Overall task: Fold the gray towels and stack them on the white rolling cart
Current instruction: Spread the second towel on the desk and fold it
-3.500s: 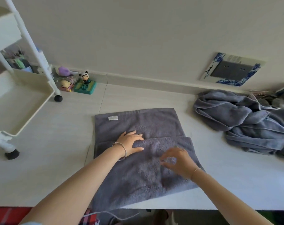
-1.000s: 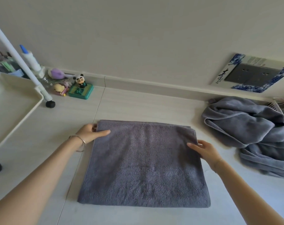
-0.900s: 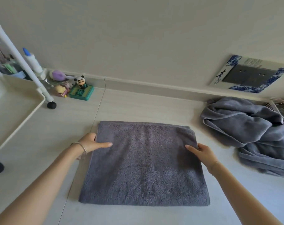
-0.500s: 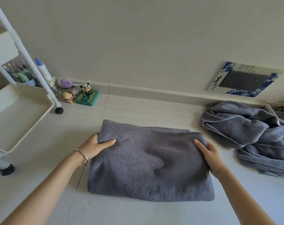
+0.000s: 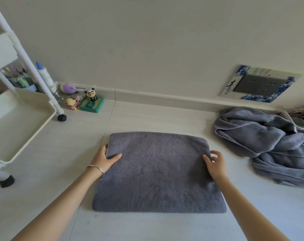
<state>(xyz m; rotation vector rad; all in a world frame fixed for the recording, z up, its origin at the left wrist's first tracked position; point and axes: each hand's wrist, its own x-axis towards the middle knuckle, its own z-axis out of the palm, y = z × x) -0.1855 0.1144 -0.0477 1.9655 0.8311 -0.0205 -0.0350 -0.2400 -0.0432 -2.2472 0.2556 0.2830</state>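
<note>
Folded gray towel (image 5: 158,171) lies flat; left hand (image 5: 104,158) pinches its 9 o'clock edge, right hand (image 5: 215,164) pinches its 3 o'clock edge.

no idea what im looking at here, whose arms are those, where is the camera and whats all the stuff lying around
There is no machine here. The arms belong to a person, and the single camera is worn on their head, looking forward and down, so you see what they see.

In the middle lies a folded gray towel on a pale surface. The left hand grips its left edge, thumb on top and fingers tucked under. The right hand grips the right edge.

To the right sits a heap of unfolded gray towels, waiting their turn. To the left stands the white rolling cart on black wheels; the tray nearest the towel looks bare. Behind the cart, against the wall, are small toys, including a panda figure. On the wall is a gray socket plate with a blue patterned frame.
</note>
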